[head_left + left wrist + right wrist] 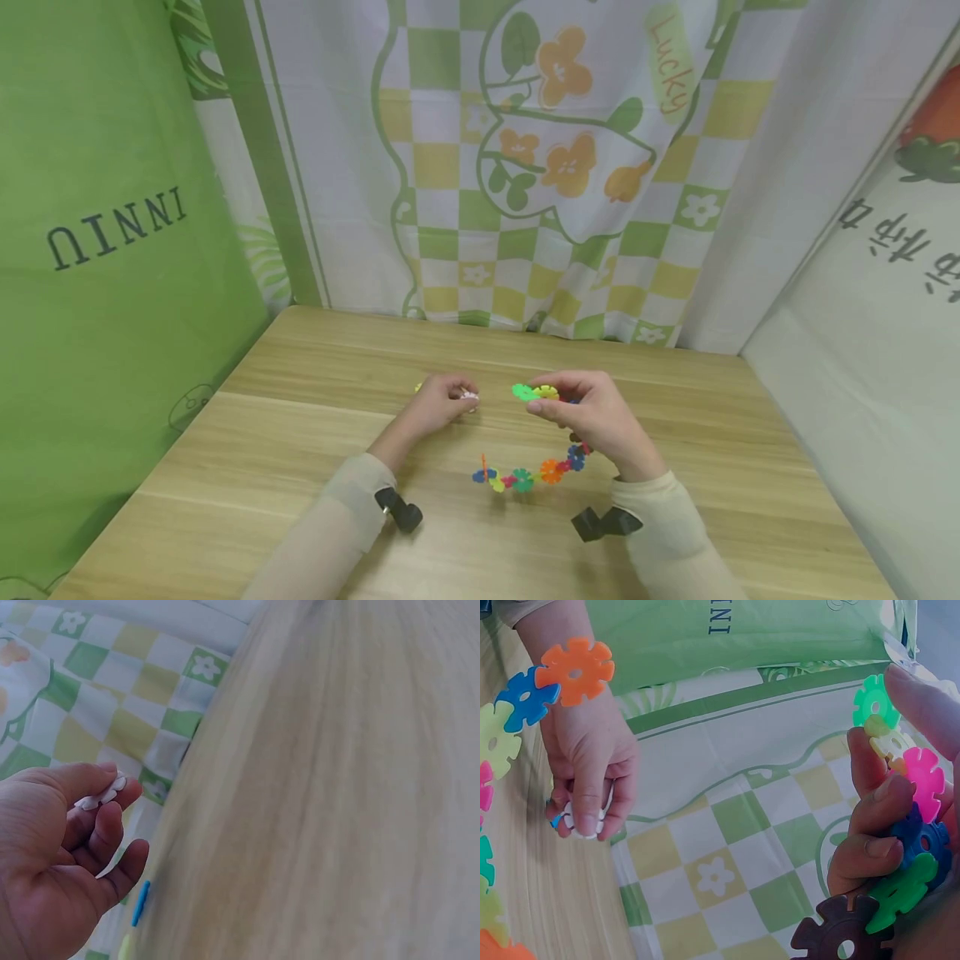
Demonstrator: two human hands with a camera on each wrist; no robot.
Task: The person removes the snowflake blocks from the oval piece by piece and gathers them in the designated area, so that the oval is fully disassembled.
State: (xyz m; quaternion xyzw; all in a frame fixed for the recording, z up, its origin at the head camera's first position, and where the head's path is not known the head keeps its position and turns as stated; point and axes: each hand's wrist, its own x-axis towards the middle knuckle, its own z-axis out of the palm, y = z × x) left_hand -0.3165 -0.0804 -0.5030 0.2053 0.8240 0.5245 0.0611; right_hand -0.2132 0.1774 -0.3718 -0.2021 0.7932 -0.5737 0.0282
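Observation:
My left hand [435, 406] pinches a white plastic snowflake disc [101, 796] between thumb and forefinger, over the far part of the table. To its right, my right hand [603, 417] holds one end of a chain of interlocking snowflake discs [551, 472], thumb and fingers at the yellow disc [547, 392]. A bright green disc [876, 701] forms that end and points toward the left hand, apart from the white disc. From the right palm the chain curves down and back left, through brown, blue and orange discs, to an upright orange disc [483, 462].
On the wooden table [300, 467], a blue piece [141, 903] and a yellow piece [124, 947] lie beyond the left hand. Patterned curtains [465, 275] hang behind the table, a green cloth [135, 333] at its left. Black wrist cameras [403, 512] sit on both sleeves.

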